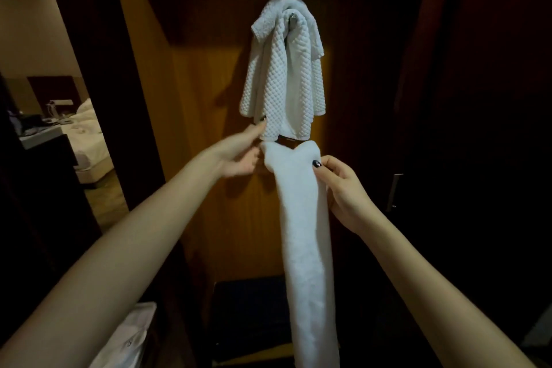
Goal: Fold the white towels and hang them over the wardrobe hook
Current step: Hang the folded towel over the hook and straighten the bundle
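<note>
A white waffle-textured towel hangs draped over a metal wardrobe hook on the wooden panel. Just below it I hold a second white towel, smooth and folded into a long narrow strip that hangs down past the bottom of the frame. My left hand pinches the strip's top left corner, with its fingertips touching the lower edge of the hanging towel. My right hand grips the strip's right edge a little below the top.
The wooden wardrobe back panel is straight ahead, with a dark door and metal handle on the right. A dark box sits low in the wardrobe. White fabric lies bottom left. A bed shows through the left opening.
</note>
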`<state>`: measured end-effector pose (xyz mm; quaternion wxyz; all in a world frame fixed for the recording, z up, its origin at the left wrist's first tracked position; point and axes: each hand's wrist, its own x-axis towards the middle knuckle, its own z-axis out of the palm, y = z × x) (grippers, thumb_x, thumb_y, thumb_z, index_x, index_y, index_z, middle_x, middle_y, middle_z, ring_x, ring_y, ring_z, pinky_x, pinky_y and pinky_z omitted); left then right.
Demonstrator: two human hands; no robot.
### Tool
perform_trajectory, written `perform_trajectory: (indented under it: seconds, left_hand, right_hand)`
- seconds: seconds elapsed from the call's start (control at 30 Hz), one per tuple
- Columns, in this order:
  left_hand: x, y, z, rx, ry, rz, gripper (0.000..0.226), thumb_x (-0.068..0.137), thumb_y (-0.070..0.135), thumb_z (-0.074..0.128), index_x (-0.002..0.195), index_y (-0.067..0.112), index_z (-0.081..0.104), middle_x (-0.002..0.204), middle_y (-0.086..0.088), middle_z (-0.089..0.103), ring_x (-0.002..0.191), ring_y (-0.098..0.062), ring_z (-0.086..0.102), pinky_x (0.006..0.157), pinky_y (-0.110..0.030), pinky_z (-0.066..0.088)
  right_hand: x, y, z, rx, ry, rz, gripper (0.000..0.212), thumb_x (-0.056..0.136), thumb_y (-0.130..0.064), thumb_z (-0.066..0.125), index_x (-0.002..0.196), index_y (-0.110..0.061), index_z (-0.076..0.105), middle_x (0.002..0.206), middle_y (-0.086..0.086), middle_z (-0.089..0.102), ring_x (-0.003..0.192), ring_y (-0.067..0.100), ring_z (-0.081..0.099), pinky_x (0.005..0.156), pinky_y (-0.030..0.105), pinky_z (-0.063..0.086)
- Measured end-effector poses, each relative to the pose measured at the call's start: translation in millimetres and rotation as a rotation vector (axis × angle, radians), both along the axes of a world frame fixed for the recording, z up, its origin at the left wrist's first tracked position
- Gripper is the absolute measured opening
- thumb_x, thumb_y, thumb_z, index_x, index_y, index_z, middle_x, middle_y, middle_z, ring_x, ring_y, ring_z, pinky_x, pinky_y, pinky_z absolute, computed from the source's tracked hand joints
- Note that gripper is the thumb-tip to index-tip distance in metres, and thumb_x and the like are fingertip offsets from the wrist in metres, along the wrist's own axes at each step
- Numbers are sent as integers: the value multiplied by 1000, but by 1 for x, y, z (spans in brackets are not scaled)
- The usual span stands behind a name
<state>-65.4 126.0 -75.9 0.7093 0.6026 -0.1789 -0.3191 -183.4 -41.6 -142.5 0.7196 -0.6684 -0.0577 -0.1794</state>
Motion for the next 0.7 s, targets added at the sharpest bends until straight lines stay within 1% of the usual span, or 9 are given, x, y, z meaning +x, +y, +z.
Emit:
perform_trajectory:
  seconds: [0.07, 0.13, 0.2, 0.3, 0.37, 0.47, 0.53, 0.63, 0.7]
  left_hand:
    - [-13, -1, -25, -14, -3, -109, 46, 87, 47, 54, 124, 21, 54, 96, -7, 68, 80, -17, 66, 73, -34, 55]
    - [-24, -5, -47, -66, -36, -99, 45, 82, 46, 56, 123, 27, 59, 115, -6, 65, 101, -18, 61, 88, -37, 48]
    - [-32, -7, -59, -137, -9, -88, 46, 84, 44, 56, 128, 30, 57, 126, -5, 62, 112, -20, 56, 91, -38, 47]
    - [-38, -2, -65, -182, 32, -41, 43, 89, 36, 57, 132, 35, 51, 116, -3, 66, 96, -17, 63, 75, -34, 55]
    - [-43, -1, -67, -134, -89, -8, 43, 92, 23, 56, 133, 35, 49, 111, 1, 69, 91, -15, 67, 68, -32, 56]
    - [-50, -5, -64, -136, -291, 23, 42, 90, 5, 58, 127, 24, 56, 111, 1, 69, 97, -11, 67, 71, -26, 55]
    - [-48, -8, -58, -170, -334, 79, 35, 89, 2, 58, 118, 21, 62, 109, 0, 69, 97, -11, 66, 75, -26, 56]
    - [-43, -14, -47, -254, -323, 189, 29, 88, 0, 58, 107, 21, 66, 104, -2, 70, 93, -13, 66, 80, -29, 54]
    - [-40, -17, -39, -316, -339, 227, 26, 89, -1, 56, 101, 20, 66, 102, -2, 69, 92, -13, 66, 78, -28, 56]
  right_hand:
    - [1, -2, 4, -3, 9, -30, 16, 98, -13, 51, 82, -13, 55, 71, -4, 61, 59, 6, 57, 53, 18, 44]
    - [4, -4, 5, -61, 32, -53, 15, 99, -17, 52, 85, -13, 56, 75, -2, 60, 63, 9, 55, 55, 21, 43]
    - [5, -4, 5, -128, 52, -70, 14, 98, -20, 53, 86, -13, 56, 76, -2, 59, 63, 8, 54, 54, 21, 41]
    - [4, -2, 2, -178, 60, -98, 15, 98, -22, 55, 86, -13, 55, 78, 0, 60, 65, 7, 56, 53, 17, 42]
    - [4, 0, 0, -205, 48, -120, 17, 95, -27, 59, 87, -13, 55, 83, 9, 59, 73, 21, 55, 60, 29, 43]
    - [2, 2, 3, -191, 27, -143, 20, 87, -33, 63, 87, -14, 58, 86, 15, 61, 76, 28, 54, 65, 44, 39]
    - [0, 1, 9, -177, 9, -159, 18, 90, -30, 64, 91, -12, 61, 87, 12, 64, 75, 25, 58, 65, 41, 41]
    - [-5, 1, 13, -115, 3, -144, 18, 93, -21, 62, 107, -11, 60, 86, 0, 64, 67, 6, 61, 62, 30, 48]
    - [-10, 3, 8, -71, -18, -115, 25, 92, -12, 62, 116, -13, 56, 80, -2, 63, 73, 11, 60, 69, 33, 48]
